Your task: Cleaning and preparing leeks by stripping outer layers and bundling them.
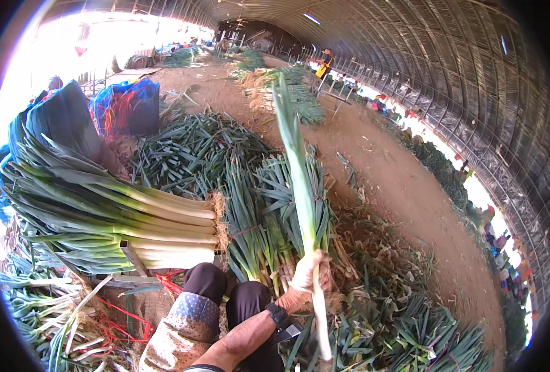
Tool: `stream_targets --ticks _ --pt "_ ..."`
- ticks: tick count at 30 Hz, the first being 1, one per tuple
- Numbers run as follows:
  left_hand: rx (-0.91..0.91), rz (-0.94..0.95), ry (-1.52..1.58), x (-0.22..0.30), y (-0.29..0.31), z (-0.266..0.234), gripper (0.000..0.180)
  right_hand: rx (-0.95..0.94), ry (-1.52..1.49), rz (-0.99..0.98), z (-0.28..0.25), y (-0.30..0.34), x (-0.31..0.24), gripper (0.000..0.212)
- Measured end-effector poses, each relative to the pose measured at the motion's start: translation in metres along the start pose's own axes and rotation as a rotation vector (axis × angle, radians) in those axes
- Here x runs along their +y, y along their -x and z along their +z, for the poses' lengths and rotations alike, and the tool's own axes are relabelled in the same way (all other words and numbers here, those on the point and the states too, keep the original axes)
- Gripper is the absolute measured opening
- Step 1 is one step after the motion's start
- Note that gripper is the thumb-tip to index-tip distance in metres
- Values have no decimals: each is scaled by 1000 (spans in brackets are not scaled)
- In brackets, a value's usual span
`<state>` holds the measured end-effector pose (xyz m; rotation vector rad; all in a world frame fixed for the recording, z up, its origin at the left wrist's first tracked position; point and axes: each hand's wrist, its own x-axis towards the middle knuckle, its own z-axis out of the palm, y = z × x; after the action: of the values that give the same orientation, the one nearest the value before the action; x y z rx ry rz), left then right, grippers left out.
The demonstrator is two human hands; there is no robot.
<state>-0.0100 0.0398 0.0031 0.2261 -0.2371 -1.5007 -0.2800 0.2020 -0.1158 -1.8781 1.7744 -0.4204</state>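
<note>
A single long leek [298,180] stands nearly upright in front of me, gripped near its pale lower stem by my left hand [309,273]. Its green leaves point up and away; its white end hangs toward the lower edge. My left forearm, with a dark watch [279,315] at the wrist, reaches across to the right. My right hand is out of sight. Directly behind the held leek lie tied bundles of leeks [244,223]. To the left, a large stack of trimmed leeks [157,223] rests on a metal frame [132,257], white ends toward the middle.
Loose leeks and red twine [126,322] lie at the lower left. Cut leaves [194,149] are heaped beyond the bundles, near a blue bag [126,108]. More leek scraps [436,328] cover the ground at right. A person in a yellow apron [324,65] stands far off.
</note>
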Motion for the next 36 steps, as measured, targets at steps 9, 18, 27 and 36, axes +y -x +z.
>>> stream_targets --ticks 9,18,27,36 --pt "-63 58 67 23 14 -3 34 300 -181 13 -79 12 31 52" --pt "-392 14 179 40 25 8 43 265 -134 -438 -10 -41 -71 48" --pt "-159 839 -291 246 36 38 41 413 -38 -938 10 -134 -187 45" --pt "9 1097 -913 427 137 19 52 278 -311 -1196 105 -241 -378 39"
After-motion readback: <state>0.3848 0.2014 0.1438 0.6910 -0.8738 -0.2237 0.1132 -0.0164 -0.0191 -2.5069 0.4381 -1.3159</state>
